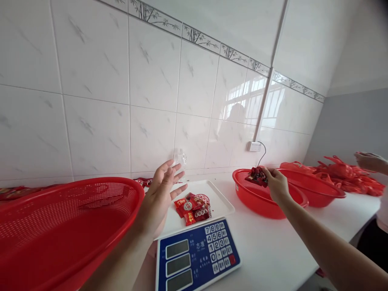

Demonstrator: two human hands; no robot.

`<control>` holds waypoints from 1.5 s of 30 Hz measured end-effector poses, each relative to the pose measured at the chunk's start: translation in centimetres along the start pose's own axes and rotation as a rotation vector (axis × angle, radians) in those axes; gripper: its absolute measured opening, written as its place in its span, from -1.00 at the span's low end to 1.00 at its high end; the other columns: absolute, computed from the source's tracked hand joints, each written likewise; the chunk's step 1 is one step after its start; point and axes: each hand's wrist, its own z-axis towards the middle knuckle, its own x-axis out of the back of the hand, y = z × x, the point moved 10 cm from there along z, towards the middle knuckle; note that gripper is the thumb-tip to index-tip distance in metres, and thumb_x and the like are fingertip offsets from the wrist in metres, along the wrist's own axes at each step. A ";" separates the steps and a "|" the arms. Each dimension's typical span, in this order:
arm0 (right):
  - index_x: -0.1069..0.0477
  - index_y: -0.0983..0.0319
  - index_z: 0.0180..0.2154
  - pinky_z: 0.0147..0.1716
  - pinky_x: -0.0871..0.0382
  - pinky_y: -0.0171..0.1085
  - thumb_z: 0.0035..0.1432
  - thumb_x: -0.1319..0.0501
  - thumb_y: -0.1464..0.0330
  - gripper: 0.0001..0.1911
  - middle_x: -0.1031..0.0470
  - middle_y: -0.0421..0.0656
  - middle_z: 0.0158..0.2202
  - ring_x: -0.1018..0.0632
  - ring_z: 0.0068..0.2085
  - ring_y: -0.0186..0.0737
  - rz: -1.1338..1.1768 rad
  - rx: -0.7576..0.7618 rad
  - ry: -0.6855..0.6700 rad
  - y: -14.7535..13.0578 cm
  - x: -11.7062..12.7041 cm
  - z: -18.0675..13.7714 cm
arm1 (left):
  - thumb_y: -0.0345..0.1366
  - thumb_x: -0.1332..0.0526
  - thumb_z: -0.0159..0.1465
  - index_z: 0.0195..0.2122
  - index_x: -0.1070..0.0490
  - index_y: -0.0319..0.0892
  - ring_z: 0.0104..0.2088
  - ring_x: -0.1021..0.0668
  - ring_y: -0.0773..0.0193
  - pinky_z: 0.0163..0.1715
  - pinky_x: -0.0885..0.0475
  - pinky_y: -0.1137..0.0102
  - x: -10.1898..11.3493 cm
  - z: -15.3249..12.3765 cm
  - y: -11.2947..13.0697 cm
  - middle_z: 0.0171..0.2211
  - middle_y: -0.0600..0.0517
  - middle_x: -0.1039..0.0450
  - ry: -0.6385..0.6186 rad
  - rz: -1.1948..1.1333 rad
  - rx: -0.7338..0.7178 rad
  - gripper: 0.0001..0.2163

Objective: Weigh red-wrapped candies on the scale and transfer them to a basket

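My left hand is raised over the left edge of the scale's white tray, fingers spread and nothing in them. Several small red packets lie in a loose pile on that tray. In front of it is the blue keypad panel of the digital scale, its displays showing no readable digits. My right hand pinches a dark red packet above the near rim of a round red plastic basket. How many packets that hand holds, I cannot tell.
A large red basket stands at the left. Another red basket sits beyond the round one, with a heap of red plastic bags behind. At the right edge is another person's arm. A clear bottle stands by the tiled wall.
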 end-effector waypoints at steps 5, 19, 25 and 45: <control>-0.44 0.32 -0.36 -0.55 -0.34 -0.39 0.15 -0.30 0.26 -0.77 -0.44 -0.27 -0.48 -0.43 -0.53 -0.41 -0.286 -0.050 0.149 2.6 6.9 3.7 | -0.01 -0.08 0.34 0.13 -0.22 -0.01 0.19 -0.32 0.01 0.03 -0.42 0.06 -0.4 -0.2 0.2 0.21 -0.10 -0.23 -0.010 0.015 -0.005 -0.61; -0.33 0.26 0.04 -0.35 -0.52 -0.25 0.24 -0.22 0.30 -0.65 -0.45 -0.06 -0.07 -0.55 -0.24 -0.25 -0.396 -0.215 -0.100 6.8 4.3 2.7 | -0.02 -0.06 0.34 0.15 -0.19 -0.02 0.20 -0.31 -0.01 0.04 -0.41 0.08 -0.6 -0.5 0.1 0.21 -0.12 -0.23 -0.035 0.022 -0.013 -0.60; -0.45 0.17 -0.03 -0.25 -0.49 -0.14 0.08 -0.29 0.18 -0.59 -0.49 -0.03 -0.04 -0.55 -0.14 -0.07 -0.512 0.017 -0.474 3.0 -6.8 -3.8 | -0.01 -0.05 0.34 0.16 -0.17 -0.04 0.21 -0.30 -0.04 0.03 -0.39 0.05 -0.6 -0.7 0.1 0.22 -0.15 -0.21 -0.030 0.025 0.000 -0.59; -0.46 0.02 0.00 0.04 -0.22 -0.05 0.13 -0.24 0.20 -0.63 -0.46 -0.12 -0.03 -0.40 0.01 -0.04 -0.752 0.504 -1.148 -2.5 -20.6 -20.9 | 0.00 -0.05 0.35 0.19 -0.15 -0.03 0.19 -0.32 -0.01 0.02 -0.39 0.09 -1.0 -1.0 0.1 0.21 -0.13 -0.23 -0.092 0.029 -0.018 -0.57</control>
